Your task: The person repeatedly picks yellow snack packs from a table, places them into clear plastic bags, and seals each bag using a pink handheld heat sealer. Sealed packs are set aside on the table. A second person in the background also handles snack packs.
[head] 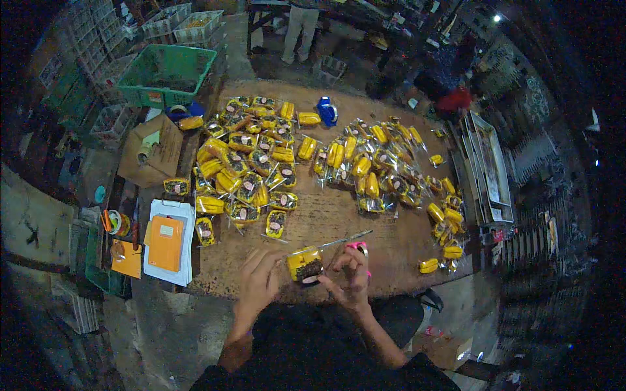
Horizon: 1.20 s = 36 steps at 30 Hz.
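Observation:
A yellow, dark-topped baked good in clear wrap [305, 265] lies at the near edge of the wooden table [323, 210], between my hands. At its left side is my left hand [259, 276], fingers bent; a firm hold on it is not clear. My right hand [352, 278] is at its right side, thumb near its lower corner, beside a pink tape dispenser [359, 248] partly behind the fingers. A thin strip or stick [347, 238] stretches from the pack's top towards the upper right. Wrapped packs form a left pile [244, 166] and a right pile [381, 161].
A blue tape dispenser [326, 111] stands at the far edge. Papers with an orange notebook [165, 243], a cardboard box [151, 151] and a green crate [166, 73] are at the left. Metal trays [489, 166] stand at the right. A person's legs [299, 34] show beyond the table.

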Each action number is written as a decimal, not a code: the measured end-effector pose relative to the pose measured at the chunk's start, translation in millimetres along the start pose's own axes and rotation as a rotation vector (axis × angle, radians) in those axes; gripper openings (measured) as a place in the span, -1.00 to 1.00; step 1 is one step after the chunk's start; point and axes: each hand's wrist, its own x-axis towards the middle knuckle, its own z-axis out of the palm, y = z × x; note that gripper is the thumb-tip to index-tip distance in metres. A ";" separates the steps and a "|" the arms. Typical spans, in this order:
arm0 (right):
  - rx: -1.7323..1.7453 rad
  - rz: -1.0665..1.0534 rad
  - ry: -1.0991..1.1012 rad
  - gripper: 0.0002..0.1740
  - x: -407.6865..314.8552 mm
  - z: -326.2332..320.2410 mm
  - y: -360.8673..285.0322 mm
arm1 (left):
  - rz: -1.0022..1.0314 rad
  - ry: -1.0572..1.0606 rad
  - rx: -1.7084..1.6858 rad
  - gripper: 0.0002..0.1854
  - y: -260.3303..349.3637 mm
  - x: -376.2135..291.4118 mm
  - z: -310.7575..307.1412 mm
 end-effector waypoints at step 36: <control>-0.132 0.732 0.033 -0.61 -104.9 -139.7 379.0 | -0.204 -0.009 0.389 -0.84 181.1 -49.3 141.7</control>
